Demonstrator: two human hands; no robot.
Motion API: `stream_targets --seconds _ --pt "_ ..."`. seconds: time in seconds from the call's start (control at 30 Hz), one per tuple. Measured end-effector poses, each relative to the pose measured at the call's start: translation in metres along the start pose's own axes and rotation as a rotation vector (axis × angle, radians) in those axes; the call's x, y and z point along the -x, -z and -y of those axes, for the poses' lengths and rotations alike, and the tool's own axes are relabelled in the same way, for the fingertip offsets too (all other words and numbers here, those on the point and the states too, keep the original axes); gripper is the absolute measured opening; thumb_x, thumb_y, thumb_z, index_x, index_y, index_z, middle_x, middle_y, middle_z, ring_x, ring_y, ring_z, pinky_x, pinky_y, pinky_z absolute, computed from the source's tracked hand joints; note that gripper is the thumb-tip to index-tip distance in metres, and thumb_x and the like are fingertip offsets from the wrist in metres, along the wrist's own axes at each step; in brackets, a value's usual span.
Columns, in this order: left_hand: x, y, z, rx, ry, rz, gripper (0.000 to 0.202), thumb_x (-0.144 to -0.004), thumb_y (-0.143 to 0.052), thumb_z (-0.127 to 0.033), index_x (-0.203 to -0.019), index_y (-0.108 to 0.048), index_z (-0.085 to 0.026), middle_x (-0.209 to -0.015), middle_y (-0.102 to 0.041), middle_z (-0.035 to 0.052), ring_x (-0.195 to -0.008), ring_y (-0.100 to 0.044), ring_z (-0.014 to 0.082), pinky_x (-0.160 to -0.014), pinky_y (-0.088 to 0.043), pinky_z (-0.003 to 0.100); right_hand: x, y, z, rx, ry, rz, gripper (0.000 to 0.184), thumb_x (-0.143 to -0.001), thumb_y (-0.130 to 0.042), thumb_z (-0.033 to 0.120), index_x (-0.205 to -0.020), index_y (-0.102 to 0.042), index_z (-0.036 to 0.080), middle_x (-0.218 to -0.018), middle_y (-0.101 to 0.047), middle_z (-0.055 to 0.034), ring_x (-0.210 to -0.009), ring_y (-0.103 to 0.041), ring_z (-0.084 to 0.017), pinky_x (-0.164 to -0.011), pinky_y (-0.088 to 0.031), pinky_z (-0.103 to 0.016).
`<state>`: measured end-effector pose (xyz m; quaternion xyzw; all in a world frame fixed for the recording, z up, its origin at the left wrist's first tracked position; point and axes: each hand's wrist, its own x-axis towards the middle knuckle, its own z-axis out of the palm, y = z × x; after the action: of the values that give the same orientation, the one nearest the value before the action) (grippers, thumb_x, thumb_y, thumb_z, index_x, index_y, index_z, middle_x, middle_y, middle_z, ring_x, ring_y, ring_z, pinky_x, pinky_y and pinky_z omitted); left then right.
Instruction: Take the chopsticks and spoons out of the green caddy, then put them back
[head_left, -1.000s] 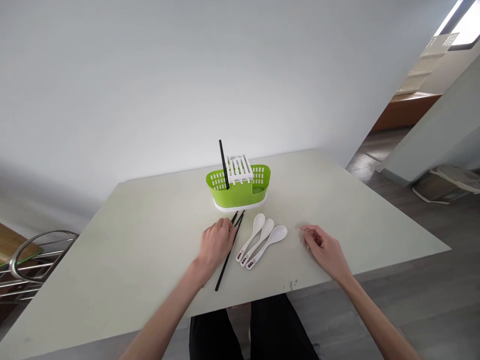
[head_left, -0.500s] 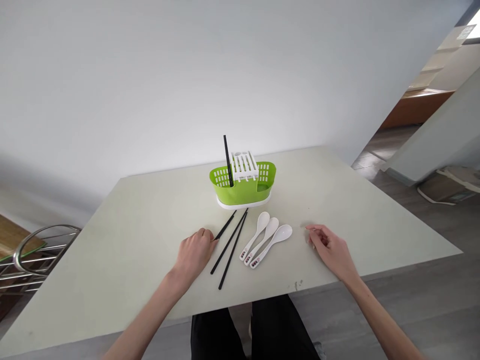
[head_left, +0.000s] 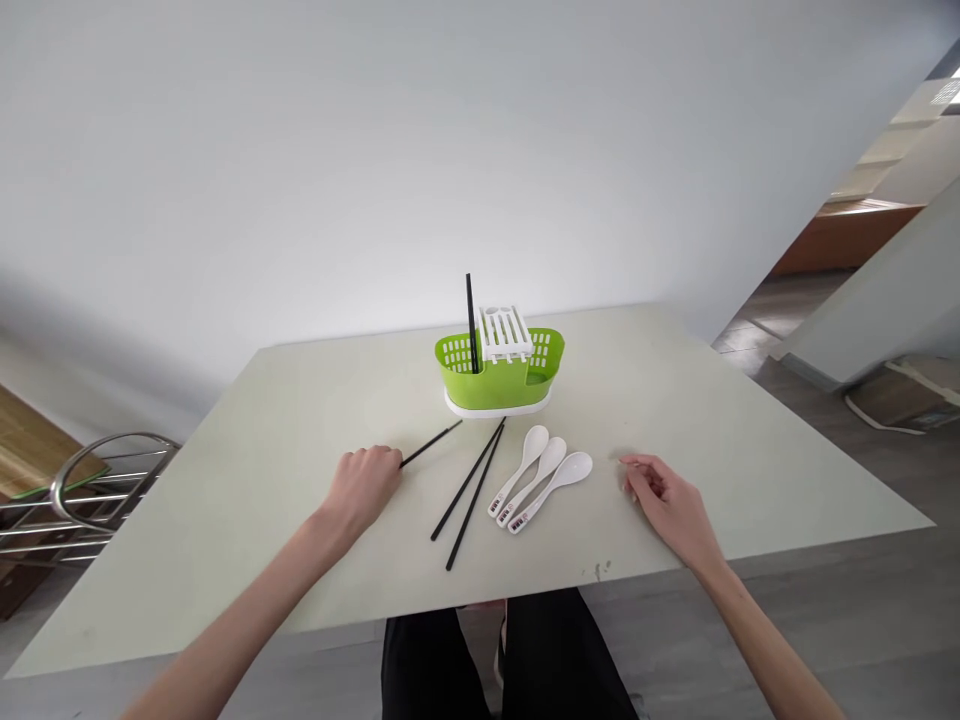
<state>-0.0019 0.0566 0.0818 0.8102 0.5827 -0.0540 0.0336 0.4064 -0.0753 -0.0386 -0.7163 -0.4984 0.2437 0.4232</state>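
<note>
My left hand (head_left: 361,484) is closed around the near end of one black chopstick (head_left: 430,445), whose far end points toward the green cutlery basket (head_left: 499,372). Two more black chopsticks (head_left: 471,492) lie side by side on the pale table (head_left: 262,500), apart from my hand. Three white spoons (head_left: 540,476) lie to their right. My right hand (head_left: 666,500) rests on the table right of the spoons, fingers loosely curled, holding nothing. Another black chopstick (head_left: 470,322) stands upright in the basket, beside its white slotted insert (head_left: 506,333).
The table's near edge runs just above my dark trousers (head_left: 502,660). A metal-framed chair or rack (head_left: 82,490) stands left of the table. A white wall is behind; grey floor and a cushion (head_left: 900,400) lie to the right.
My left hand has slid left, pulling one chopstick away from the other two. My right hand has hardly moved. The view has shifted slightly.
</note>
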Motion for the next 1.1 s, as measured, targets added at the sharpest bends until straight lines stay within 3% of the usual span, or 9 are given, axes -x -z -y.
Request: stream_targets --seconds 0.17,0.27,0.4,0.57,0.77,0.9,0.97,1.1 --pt "0.021 0.022 0.030 0.530 0.021 -0.429 0.035 -0.092 -0.061 -0.059 -0.096 -0.079 -0.030 -0.097 -0.084 0.0025 -0.092 -0.080 0.0279 -0.088 -0.063 0.038 0.000 -0.002 -0.007 0.009 0.002 -0.001 0.044 -0.099 -0.050 0.061 -0.113 -0.069 0.024 -0.079 -0.072 -0.0032 -0.069 -0.063 -0.020 -0.068 -0.050 -0.032" --pt "0.033 0.021 0.038 0.781 0.174 -0.600 0.041 -0.084 -0.074 -0.065 -0.098 -0.080 -0.027 -0.099 -0.084 0.0036 -0.098 -0.081 0.0293 -0.093 -0.065 0.040 0.001 -0.001 -0.008 0.010 -0.019 -0.010 0.044 -0.098 -0.052 0.062 -0.112 -0.069 0.024 -0.079 -0.072 -0.0029 -0.068 -0.063 -0.020 -0.068 -0.050 -0.032" --pt "0.045 0.006 0.042 0.956 0.262 -0.605 0.043 -0.082 -0.079 -0.063 -0.099 -0.081 -0.025 -0.101 -0.084 0.0057 -0.103 -0.080 0.0309 -0.095 -0.065 0.042 0.005 -0.001 0.005 -0.055 -0.040 -0.023 0.044 -0.097 -0.054 0.062 -0.112 -0.069 0.024 -0.080 -0.072 -0.0036 -0.071 -0.066 -0.020 -0.068 -0.052 -0.031" --pt "0.053 -0.007 0.046 0.952 0.237 -0.636 0.043 -0.081 -0.079 -0.064 -0.097 -0.081 -0.024 -0.103 -0.084 0.0060 -0.102 -0.080 0.0317 -0.094 -0.065 0.042 0.015 -0.014 0.056 -0.133 0.061 0.022 0.039 -0.099 -0.057 0.060 -0.112 -0.068 0.025 -0.080 -0.070 -0.0037 -0.069 -0.063 -0.020 -0.067 -0.052 -0.031" --pt "0.052 -0.019 0.046 0.948 0.165 -0.610 0.047 -0.082 -0.076 -0.067 -0.096 -0.080 -0.023 -0.104 -0.084 0.0062 -0.099 -0.081 0.0300 -0.096 -0.065 0.042 0.021 -0.056 0.129 -0.204 0.224 0.285 0.037 -0.103 -0.054 0.057 -0.115 -0.068 0.024 -0.082 -0.070 -0.0051 -0.072 -0.065 -0.020 -0.067 -0.053 -0.031" --pt "0.050 -0.031 0.050 1.022 0.181 -0.609 0.046 -0.081 -0.079 -0.066 -0.095 -0.080 -0.023 -0.104 -0.084 0.0071 -0.101 -0.080 0.0311 -0.096 -0.064 0.042 0.019 -0.090 0.163 -0.179 0.311 0.522 0.036 -0.106 -0.049 0.053 -0.117 -0.067 0.024 -0.088 -0.072 -0.0053 -0.076 -0.067 -0.020 -0.069 -0.055 -0.032" --pt "0.052 -0.030 0.049 1.117 0.213 -0.571 0.045 -0.079 -0.081 -0.064 -0.096 -0.080 -0.022 -0.102 -0.084 0.0079 -0.102 -0.080 0.0320 -0.097 -0.064 0.043 0.019 -0.107 0.175 -0.144 0.359 0.564 0.034 -0.106 -0.048 0.050 -0.120 -0.066 0.024 -0.097 -0.073 -0.0066 -0.083 -0.067 -0.021 -0.071 -0.055 -0.034" --pt "0.064 -0.017 0.037 1.437 0.225 -0.446 0.044 -0.078 -0.085 -0.058 -0.096 -0.079 -0.019 -0.100 -0.084 0.0096 -0.101 -0.080 0.0315 -0.100 -0.063 0.045 0.025 -0.134 0.194 -0.130 0.434 0.591 0.044 -0.103 -0.054 0.047 -0.141 -0.055 0.025 -0.129 -0.068 -0.0109 -0.104 -0.066 -0.022 -0.092 -0.055 -0.040"
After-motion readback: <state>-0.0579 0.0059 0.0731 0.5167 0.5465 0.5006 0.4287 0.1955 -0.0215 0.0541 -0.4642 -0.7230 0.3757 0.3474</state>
